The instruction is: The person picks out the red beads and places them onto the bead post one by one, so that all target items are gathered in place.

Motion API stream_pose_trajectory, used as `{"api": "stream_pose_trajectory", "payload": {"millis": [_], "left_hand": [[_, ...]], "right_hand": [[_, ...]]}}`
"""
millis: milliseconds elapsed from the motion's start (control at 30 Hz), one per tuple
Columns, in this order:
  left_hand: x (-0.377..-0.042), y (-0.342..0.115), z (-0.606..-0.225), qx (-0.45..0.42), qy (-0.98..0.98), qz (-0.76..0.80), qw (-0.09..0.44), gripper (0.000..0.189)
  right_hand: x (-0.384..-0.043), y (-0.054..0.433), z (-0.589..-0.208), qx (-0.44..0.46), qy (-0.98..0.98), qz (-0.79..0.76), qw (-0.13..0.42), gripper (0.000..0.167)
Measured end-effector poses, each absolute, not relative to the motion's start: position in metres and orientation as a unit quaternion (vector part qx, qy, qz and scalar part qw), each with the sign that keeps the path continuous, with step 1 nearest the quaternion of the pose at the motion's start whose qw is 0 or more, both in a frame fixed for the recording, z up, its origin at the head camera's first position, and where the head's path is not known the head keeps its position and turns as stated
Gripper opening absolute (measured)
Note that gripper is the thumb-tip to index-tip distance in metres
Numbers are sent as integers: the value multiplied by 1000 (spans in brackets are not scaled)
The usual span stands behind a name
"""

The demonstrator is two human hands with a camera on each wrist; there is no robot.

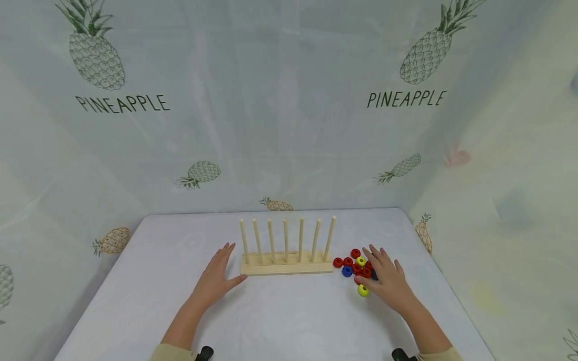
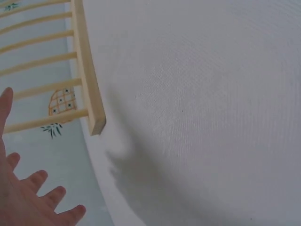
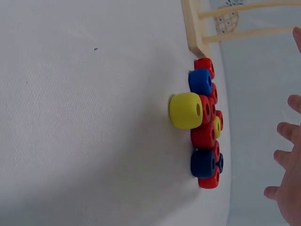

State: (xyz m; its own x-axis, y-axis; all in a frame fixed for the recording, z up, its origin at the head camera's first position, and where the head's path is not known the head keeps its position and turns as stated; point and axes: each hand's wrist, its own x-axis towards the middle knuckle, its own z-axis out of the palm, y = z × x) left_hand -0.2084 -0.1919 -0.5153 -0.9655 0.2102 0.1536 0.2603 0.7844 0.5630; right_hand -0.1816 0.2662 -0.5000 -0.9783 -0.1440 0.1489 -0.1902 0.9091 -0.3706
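A pale wooden rack [image 1: 286,269] with several upright pegs stands at the middle of the table. My left hand [image 1: 217,281] hovers near its left end, fingers extended and holding nothing; in the left wrist view the rack's end [image 2: 97,123] lies beyond the spread fingers. Over a cluster of beads at the right of the rack is my right hand [image 1: 387,282], fingers spread and nothing gripped. The beads are red, blue and yellow, with holes: a yellow bead [image 3: 186,110] sits nearest, beside a blue bead [image 3: 201,82] and a dark blue bead [image 3: 203,163]. The right hand partly hides some in the head view.
The white tabletop [image 1: 280,321] ends at a back edge against a hanging curtain [image 1: 289,125] printed with pineapples. Another curtain surface [image 1: 506,200] rises along the right side. The wooden pegs [image 1: 285,240] stick up between the two hands.
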Motion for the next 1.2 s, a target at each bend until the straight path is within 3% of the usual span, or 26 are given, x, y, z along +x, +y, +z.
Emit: {"api": "stream_pose_trajectory", "payload": {"millis": [367, 633, 1200], "left_hand": [[-224, -183, -531, -94, -901, -423, 13, 84], [-234, -177, -543, -55, -880, -472, 4, 75], [-249, -169, -556, -13, -853, -522, -2, 53]], "right_hand": [[-186, 253, -508, 82, -956, 280, 42, 70], [-191, 242, -512, 100, -932, 344, 59, 57], [-210, 223, -529, 57, -901, 427, 51, 52]]}}
